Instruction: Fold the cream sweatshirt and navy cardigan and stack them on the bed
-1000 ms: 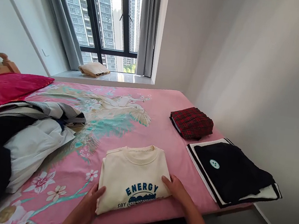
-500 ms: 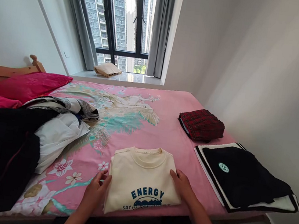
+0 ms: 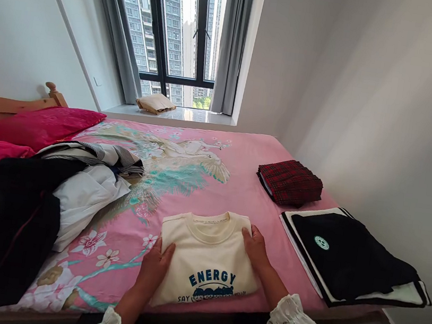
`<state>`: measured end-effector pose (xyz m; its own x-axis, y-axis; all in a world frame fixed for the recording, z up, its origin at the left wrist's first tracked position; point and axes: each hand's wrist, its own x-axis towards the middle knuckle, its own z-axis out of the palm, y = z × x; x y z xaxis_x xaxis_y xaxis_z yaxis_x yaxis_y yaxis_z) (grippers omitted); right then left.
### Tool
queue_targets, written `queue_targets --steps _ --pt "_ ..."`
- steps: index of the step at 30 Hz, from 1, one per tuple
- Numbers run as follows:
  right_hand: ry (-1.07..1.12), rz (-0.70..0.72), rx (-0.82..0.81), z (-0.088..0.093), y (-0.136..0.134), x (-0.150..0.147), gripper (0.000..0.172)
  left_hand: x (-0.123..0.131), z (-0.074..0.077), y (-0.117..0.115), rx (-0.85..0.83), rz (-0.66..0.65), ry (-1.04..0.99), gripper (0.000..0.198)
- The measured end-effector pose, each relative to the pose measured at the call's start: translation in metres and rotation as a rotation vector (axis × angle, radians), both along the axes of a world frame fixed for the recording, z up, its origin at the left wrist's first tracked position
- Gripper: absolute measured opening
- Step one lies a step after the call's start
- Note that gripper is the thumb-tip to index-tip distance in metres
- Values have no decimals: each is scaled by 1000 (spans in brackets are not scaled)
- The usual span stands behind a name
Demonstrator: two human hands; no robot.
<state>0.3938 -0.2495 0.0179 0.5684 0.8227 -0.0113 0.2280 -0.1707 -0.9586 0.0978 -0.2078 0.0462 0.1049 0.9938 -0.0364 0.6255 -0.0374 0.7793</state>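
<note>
A folded cream T-shirt (image 3: 213, 253) with "ENERGY" printed in blue lies at the near edge of the bed, its collar facing away from me. My left hand (image 3: 156, 263) holds the shirt's left edge, thumb on top and fingers mostly hidden beneath the cloth. At the upper right edge, my right hand (image 3: 256, 247) grips the fabric in the same way, with its thumb over the front.
The pink flowered bed sheet (image 3: 236, 186) surrounds the shirt. Stacked clothes with a black top (image 3: 351, 256) and a red plaid bundle (image 3: 291, 182) sit at right. Loose black clothing (image 3: 9, 229) and a white garment (image 3: 86, 197) are heaped at left, near red pillows (image 3: 44, 124).
My left hand has moved up and right, from beside the shirt's edge to a grip on it. My right hand has slid slightly up along the right edge.
</note>
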Motion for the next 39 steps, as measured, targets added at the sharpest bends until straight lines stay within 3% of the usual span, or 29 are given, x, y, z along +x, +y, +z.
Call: queue_targets --steps 4,7,10,13,16,19,21,24,28,32,34,36,39 --pt "-70 -23 -22 1 3 5 44 -13 -9 -2 0 57 20 42" --pt "-202 -57 5 8 -10 2 48 -22 -17 -8 223 75 76 44" --pt "-495 42 177 17 -32 -22 43 -16 -18 -21 626 -145 189 34" --pt "-763 359 204 16 -48 -52 44 1 -20 -31 783 -488 429 42" --pt "-861 607 -63 3 -51 -62 60 10 -34 -29 734 -569 618 59" --pt "-849 575 -279 -5 -53 -52 72 4 -48 -23 662 -496 668 67" --pt "-841 528 -322 -2 -55 -45 65 -2 -48 -22 628 -442 673 65" --pt "-855 424 -279 13 -51 -44 54 1 -30 -17 630 -404 647 57" --pt "-897 342 -181 26 -16 -52 58 26 -4 4 578 -457 646 58" --pt "-774 343 -340 8 25 -49 68 40 -17 28 226 -224 691 73" --pt "-720 313 -347 -5 33 -42 69 37 -29 34 157 -164 676 78" --pt "-680 274 -251 -15 31 -34 65 30 -35 36 163 -176 644 78" --pt "-634 160 -18 -20 18 -26 57 19 -31 33 173 -196 592 68"
